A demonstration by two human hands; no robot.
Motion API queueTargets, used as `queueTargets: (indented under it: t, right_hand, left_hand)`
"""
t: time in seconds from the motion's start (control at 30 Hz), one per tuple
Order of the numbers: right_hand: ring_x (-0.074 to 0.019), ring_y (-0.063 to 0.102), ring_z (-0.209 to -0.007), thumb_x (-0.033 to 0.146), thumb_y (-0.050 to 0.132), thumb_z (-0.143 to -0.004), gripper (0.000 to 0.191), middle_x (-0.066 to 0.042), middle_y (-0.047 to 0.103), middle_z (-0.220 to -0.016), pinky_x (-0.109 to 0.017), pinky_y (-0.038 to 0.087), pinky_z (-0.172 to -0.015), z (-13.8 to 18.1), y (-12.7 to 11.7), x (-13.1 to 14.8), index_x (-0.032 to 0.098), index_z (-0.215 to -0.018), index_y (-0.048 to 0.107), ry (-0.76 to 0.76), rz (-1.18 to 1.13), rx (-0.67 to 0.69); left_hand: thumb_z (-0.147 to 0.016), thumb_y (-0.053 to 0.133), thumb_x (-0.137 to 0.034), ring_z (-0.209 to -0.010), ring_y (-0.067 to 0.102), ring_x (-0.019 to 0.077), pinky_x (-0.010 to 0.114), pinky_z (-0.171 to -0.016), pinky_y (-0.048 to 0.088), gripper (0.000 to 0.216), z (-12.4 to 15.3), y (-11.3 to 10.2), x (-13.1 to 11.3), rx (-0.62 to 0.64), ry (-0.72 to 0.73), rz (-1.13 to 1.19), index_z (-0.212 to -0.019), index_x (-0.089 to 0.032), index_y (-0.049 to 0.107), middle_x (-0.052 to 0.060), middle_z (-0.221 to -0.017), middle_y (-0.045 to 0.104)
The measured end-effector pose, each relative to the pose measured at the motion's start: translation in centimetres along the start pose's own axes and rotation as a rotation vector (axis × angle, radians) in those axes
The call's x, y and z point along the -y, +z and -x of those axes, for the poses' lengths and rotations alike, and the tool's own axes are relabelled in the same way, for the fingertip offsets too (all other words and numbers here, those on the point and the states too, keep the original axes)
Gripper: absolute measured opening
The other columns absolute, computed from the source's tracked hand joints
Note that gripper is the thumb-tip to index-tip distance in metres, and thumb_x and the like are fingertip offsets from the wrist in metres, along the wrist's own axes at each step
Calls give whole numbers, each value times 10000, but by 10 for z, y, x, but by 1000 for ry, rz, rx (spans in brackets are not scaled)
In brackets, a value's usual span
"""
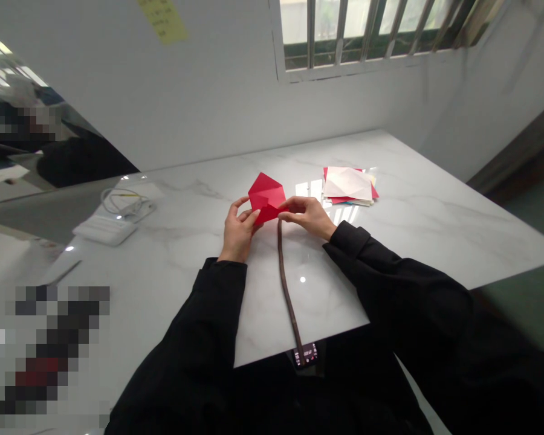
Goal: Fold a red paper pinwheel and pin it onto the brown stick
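Over the table, a red paper envelope (268, 196) is held between both hands, its pointed flap raised at the far side. My left hand (239, 228) grips its left edge, the thumb in front and the fingers behind. At the lower right corner, my right hand (309, 214) pinches the paper between thumb and fingers. A long, thin brown cord-like strip (285, 281) runs from just below the envelope down past the table's near edge; whether anything ties it to the envelope, I cannot tell.
Right of the hands lies a stack of envelopes (348, 183), cream and red on top. A white box-like object (106, 229) and a coiled white cable (124, 202) sit at left. Below the near edge is a lit phone (309, 353). A barred window (367, 36) is in the wall.
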State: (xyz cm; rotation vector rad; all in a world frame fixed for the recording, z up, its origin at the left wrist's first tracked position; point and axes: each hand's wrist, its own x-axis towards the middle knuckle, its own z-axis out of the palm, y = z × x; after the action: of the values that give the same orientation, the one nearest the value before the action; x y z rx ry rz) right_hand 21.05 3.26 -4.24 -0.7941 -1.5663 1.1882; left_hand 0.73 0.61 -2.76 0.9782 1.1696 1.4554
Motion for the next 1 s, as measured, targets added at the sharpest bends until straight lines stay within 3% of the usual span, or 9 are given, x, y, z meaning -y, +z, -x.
queueTargets:
  t: [0.17,0.33,0.5,0.57,0.77,0.83,1.0]
  right_hand:
    - [-168,673,-739,574,864,-767,439,-37,731,-791,-331,591,-756,-2,-1,-4,171,-887,737,34,-75,-79]
    - [-170,685,-795,579,907,-699,482,-37,730,-836,-337,607,-802,-4,-2,-6,173,-894,736,114,-160,-159]
    - [-164,686,-816,549,925,-683,490,-34,742,-866,-326,600,-797,-3,1,-6,186,-938,716,149,-244,-141]
    - [-162,679,-796,543,922,-681,498,-26,740,-847,-307,584,-752,-3,1,-5,191,-966,713,135,-239,-147]
    - [-162,673,-801,464,936,-661,687,15,733,-827,-288,549,-720,-4,0,-6,224,-1241,658,162,-273,-232]
    - [-159,673,-826,463,922,-679,628,0,742,-866,-278,539,-724,-4,-1,-7,216,-1203,678,184,-284,-251]
    - [-138,656,-812,472,902,-701,483,-21,751,-934,-254,526,-706,-2,1,-6,203,-1060,723,223,-291,-177]
  left_hand:
    - [-719,839,-215,-883,753,174,269,-777,582,868,2,3,-1,51,31,13,-1500,-308,472,48,-1041,780]
    - [-696,857,-198,-901,758,184,308,-823,598,1093,5,7,-1,60,27,33,-1625,-363,305,40,-1094,777]
    - [-672,883,-262,-890,750,193,279,-762,581,770,10,11,0,133,10,-8,-1381,-238,584,85,-1129,770]
    - [-675,887,-275,-880,748,195,286,-757,583,737,10,12,0,140,22,-19,-1348,-227,591,84,-1118,770]
    - [-722,878,-283,-885,762,204,327,-803,599,895,6,9,1,116,32,-2,-1503,-263,441,74,-1086,785]
    - [-730,870,-275,-821,757,186,328,-798,600,918,6,9,1,110,26,-2,-1530,-271,420,60,-1047,790]
    - [-728,877,-355,-743,737,162,302,-748,597,610,9,12,0,145,5,-27,-1265,-187,642,74,-1021,788]
